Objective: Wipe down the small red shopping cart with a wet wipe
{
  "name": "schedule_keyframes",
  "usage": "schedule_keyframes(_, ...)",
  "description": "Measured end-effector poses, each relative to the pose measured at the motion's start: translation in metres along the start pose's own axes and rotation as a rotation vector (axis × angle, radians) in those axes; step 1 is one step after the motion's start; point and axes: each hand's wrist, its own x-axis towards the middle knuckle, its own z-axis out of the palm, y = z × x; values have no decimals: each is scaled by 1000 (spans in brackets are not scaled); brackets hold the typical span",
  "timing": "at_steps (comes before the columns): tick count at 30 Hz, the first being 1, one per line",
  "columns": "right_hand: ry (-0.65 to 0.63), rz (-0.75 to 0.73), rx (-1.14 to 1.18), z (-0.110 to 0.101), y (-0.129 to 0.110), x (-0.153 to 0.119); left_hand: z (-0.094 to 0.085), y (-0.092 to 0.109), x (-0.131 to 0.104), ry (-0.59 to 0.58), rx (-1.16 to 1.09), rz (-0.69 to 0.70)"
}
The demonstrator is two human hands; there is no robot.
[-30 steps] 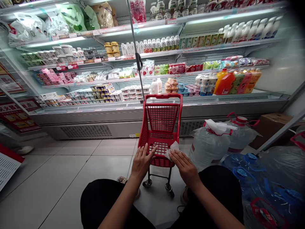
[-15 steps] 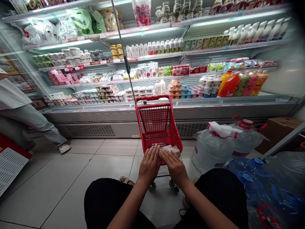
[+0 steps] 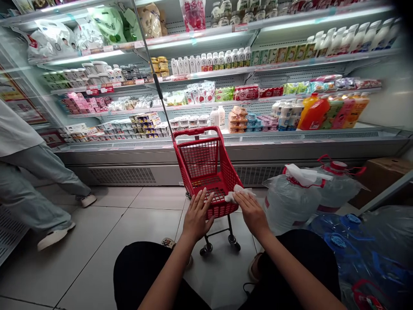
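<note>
A small red plastic shopping cart [image 3: 229, 174] stands on the floor between my knees and the refrigerated shelves, turned at an angle. My left hand [image 3: 196, 217] rests at its near left edge, fingers stretched out and slightly spread, holding nothing. At the near right corner, my right hand [image 3: 252, 212] presses a crumpled white cloth or tissue [image 3: 238, 194] against the rim. Its fingers lie over the cloth and hide part of it. A thin dark pole [image 3: 155, 79] rises from the cart's far left side. The cart's basket shows a bare mesh floor.
Behind the cart runs an open refrigerated case [image 3: 155, 157] stocked with bottles, cups and bags. Large clear water jugs [image 3: 288, 206] and blue-capped bottles [image 3: 348, 234] crowd my right side. On the left, a person in grey trousers [image 3: 41, 181] is walking.
The cart has turned, its far end swinging left. My hands have moved apart, the right going rightward with the white cloth. The person at the left has come further into view.
</note>
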Motion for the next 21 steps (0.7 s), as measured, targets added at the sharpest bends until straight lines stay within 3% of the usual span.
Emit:
schedule_keyframes(6, 3, -111, 73, 24, -72, 18, 5, 8, -2, 23, -64, -25)
schedule_keyframes(9, -2, -170, 78, 26, -88, 22, 5, 5, -4, 32, -84, -24)
schedule_keyframes(12, -53, -184, 61, 15, -67, 16, 3, -2, -4, 29, -116, 22)
schedule_keyframes(15, -37, -120, 24, 1, -22, 3, 0, -12, -3, 23, -174, 94)
schedule_keyframes(18, -15, -42, 1, -7, 16, -6, -1, -22, -1, 42, -190, 83)
schedule_keyframes(21, 10, 35, 3, -8, 26, -9, 3, -22, 2, 59, -134, 36)
